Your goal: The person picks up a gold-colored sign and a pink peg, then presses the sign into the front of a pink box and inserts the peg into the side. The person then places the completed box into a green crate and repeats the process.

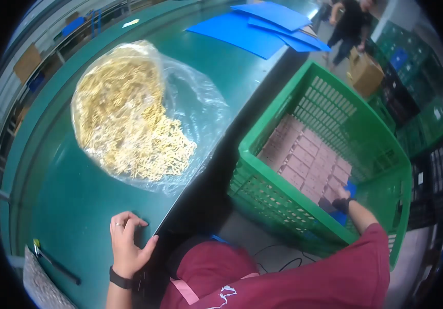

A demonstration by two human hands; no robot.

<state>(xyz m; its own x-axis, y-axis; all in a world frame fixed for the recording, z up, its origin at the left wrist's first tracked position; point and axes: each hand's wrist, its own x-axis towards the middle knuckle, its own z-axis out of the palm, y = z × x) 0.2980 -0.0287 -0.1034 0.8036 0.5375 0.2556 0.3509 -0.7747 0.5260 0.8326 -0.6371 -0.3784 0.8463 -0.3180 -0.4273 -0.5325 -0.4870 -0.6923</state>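
Observation:
My left hand (127, 246) is over the edge of the green work table (77, 206), empty, its fingers loosely bent and the thumb apart. Ahead of it lies a clear plastic bag (201, 98) with a heap of small gold-coloured pieces (134, 113) spilling toward its mouth. On my right, my right arm reaches down into a green plastic crate (278, 177). There my right hand (341, 192) is at the near end of the rows of small pale pink boxes (306, 159). Its fingers are too small and partly hidden, so any grip is unclear.
Blue sheets (262, 26) are stacked at the table's far end. A black pen-like tool (56, 262) lies at the lower left beside a wrapped bundle (44, 283). Beyond the crate are a cardboard box (365, 72) and another person (350, 23). Cables (288, 262) run on the floor.

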